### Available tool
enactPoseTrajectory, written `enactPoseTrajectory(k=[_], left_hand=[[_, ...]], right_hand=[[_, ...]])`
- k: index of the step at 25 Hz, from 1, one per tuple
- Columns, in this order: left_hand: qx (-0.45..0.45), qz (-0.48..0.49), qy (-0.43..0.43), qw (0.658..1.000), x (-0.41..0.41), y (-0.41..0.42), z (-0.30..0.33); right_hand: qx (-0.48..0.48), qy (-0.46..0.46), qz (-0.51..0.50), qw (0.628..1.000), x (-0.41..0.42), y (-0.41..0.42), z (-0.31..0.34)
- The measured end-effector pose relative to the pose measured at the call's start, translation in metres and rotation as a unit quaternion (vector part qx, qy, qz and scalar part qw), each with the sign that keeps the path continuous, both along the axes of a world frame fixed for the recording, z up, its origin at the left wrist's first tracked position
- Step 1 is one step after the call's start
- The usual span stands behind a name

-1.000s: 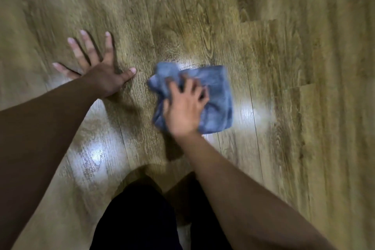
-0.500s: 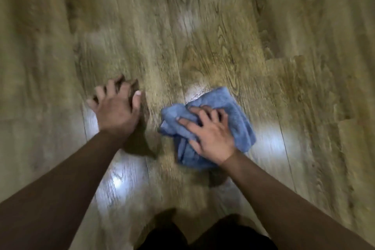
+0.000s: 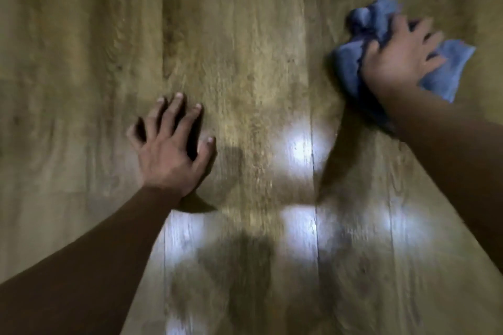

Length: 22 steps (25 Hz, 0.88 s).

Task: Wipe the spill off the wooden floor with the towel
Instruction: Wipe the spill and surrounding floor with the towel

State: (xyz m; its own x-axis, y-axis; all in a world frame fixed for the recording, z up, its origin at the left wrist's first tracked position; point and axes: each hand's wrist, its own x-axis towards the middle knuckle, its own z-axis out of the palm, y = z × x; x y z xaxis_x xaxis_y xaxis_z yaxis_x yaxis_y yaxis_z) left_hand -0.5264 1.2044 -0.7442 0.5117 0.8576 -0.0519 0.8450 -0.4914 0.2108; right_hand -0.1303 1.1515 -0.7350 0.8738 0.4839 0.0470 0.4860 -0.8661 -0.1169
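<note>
A crumpled blue towel (image 3: 351, 62) lies on the wooden floor (image 3: 245, 35) at the upper right. My right hand (image 3: 400, 60) presses down on it with the fingers curled into the cloth, hiding its middle. My left hand (image 3: 170, 148) rests flat on the floor at centre left, fingers apart and holding nothing. The picture is blurred, and no liquid can be told apart from the floor's shine.
Bright light reflections (image 3: 299, 144) gleam on the planks between and below the hands. A dark shadow (image 3: 245, 266) falls across the lower middle of the floor. Plank seams run away from me.
My right hand has swept the towel away to the right and farther from me. The left hand has opened from curled to flat on the floor. The view has shifted.
</note>
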Motion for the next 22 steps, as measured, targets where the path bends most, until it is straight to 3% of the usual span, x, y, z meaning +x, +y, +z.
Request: enactPoseTrajectory(k=[4,8,13,18,22], left_hand=[[0.008,-0.016,0.01,1.0,0.001,0.001,-0.003],[0.025,-0.014,0.01,1.0,0.001,0.002,-0.005],[0.041,-0.022,0.005,0.999,-0.002,0.002,-0.005],[0.029,-0.024,-0.038,0.999,-0.002,0.002,0.0],[-0.016,0.005,-0.056,0.998,0.001,0.003,0.011]], right_hand=[[-0.003,-0.01,-0.065,0.998,0.0,0.045,-0.003],[0.019,-0.012,0.09,0.996,-0.041,0.035,0.009],[0.039,0.049,0.274,0.96,-0.182,-0.025,0.019],[0.016,0.079,0.317,0.945,-0.295,-0.117,0.018],[0.002,0.038,0.357,0.933,-0.314,-0.143,0.019]])
